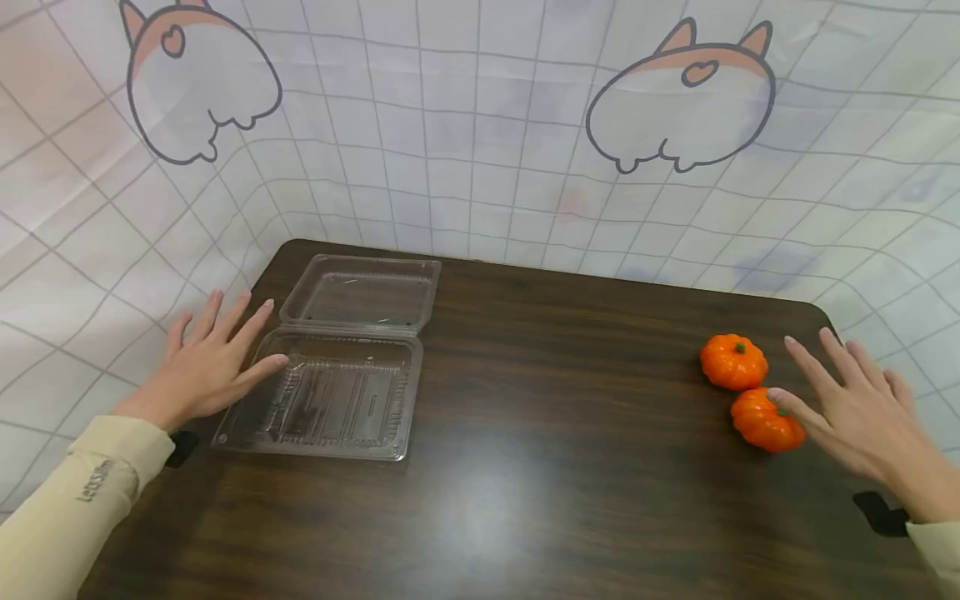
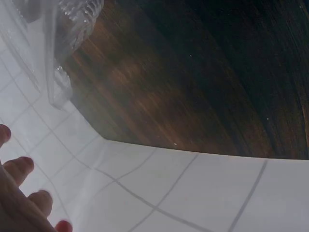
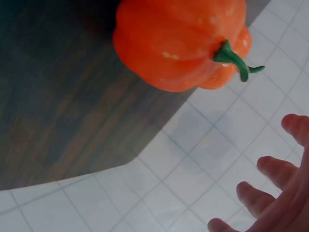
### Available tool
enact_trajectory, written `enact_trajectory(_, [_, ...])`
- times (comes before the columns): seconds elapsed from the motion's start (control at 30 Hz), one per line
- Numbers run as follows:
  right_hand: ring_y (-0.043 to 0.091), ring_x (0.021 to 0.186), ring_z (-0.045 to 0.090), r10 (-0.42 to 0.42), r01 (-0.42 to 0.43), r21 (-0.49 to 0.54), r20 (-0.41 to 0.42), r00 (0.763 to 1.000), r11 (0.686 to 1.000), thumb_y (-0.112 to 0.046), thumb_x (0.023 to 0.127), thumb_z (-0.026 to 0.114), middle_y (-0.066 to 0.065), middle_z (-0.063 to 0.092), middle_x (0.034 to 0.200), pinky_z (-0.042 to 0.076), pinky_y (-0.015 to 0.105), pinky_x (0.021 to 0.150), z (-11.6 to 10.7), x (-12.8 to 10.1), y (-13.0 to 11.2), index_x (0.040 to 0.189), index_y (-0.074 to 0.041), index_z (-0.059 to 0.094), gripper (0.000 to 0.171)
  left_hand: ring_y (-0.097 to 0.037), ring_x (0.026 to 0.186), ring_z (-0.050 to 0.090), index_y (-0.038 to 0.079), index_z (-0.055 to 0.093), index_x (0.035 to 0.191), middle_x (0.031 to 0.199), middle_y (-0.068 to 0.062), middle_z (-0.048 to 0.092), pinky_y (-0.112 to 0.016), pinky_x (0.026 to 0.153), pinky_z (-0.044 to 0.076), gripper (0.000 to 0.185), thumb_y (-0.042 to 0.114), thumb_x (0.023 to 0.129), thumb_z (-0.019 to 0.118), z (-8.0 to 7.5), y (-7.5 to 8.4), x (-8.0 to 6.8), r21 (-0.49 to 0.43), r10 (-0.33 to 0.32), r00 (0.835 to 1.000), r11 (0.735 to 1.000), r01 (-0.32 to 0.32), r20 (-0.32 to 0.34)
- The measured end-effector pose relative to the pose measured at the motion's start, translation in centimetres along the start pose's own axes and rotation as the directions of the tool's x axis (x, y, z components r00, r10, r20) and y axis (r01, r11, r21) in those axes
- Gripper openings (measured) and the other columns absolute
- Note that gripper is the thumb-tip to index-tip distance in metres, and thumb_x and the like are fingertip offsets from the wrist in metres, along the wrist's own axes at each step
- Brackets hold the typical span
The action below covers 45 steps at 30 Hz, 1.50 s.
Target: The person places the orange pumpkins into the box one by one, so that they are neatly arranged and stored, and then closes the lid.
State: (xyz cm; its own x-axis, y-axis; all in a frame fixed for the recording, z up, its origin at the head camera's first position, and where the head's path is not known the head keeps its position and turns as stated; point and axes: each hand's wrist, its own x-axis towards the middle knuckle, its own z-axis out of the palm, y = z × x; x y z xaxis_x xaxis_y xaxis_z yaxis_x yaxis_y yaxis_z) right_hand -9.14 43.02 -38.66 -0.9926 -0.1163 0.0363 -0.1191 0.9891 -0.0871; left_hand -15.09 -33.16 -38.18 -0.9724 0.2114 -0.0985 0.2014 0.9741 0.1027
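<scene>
In the head view, a clear plastic clamshell box lies on the table with its lid folded back toward the wall. My left hand is spread at the box's left side, its thumb overlapping the rim in this view and nothing in its grasp. Over on the right, two small orange pumpkins sit close together: a farther pumpkin and a nearer pumpkin, with green stems. Fingers spread, my right hand is beside them and holds nothing; its thumb overlaps the nearer pumpkin. The right wrist view shows a pumpkin close up.
The dark wooden table has rounded far corners. A white grid-patterned cloth with corgi drawings hangs behind it and along both sides. Between the box and the pumpkins lies a wide stretch of bare tabletop.
</scene>
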Motion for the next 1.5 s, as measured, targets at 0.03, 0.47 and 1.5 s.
enact_trajectory(0.03, [0.06,0.154,0.006,0.0,0.0,0.004,-0.005,1.0,1.0,-0.053,0.106,0.048,0.025,-0.004,0.173,0.015,0.084,0.105,0.1,-0.1,0.0,0.168,-0.024,0.008,0.079,-0.051,0.16,-0.006,0.021,-0.001,0.168,0.174,-0.023,0.006,-0.077,0.119,0.004,0.092,0.068,0.102,0.044,0.0,-0.1,0.0,-0.012,0.0,1.0,1.0,0.0,-0.001])
enact_trajectory(0.47, [0.069,0.144,0.017,0.003,0.007,0.192,-0.05,0.999,0.981,-0.04,0.104,0.06,0.034,0.005,0.169,0.014,0.085,0.111,1.9,-1.7,1.0,0.167,-0.009,0.012,0.084,-0.061,0.135,0.04,-0.004,-0.003,0.164,0.152,-0.044,0.03,-0.073,0.106,0.039,0.098,0.045,0.104,0.057,-0.1,-1.2,0.2,-0.254,0.048,0.999,0.966,-0.052,-0.021])
enact_trajectory(1.5, [0.064,0.112,0.055,0.091,-0.123,0.263,0.13,0.987,0.957,-0.046,0.093,0.076,0.047,0.034,0.146,0.057,0.064,0.074,4.6,-2.9,1.8,0.162,0.007,0.015,0.106,0.017,0.093,0.061,-0.01,0.015,0.16,0.141,-0.033,0.054,-0.006,0.08,0.049,0.075,0.011,0.104,0.059,1.7,-3.0,-0.6,-0.638,0.05,0.998,0.77,-0.009,0.046])
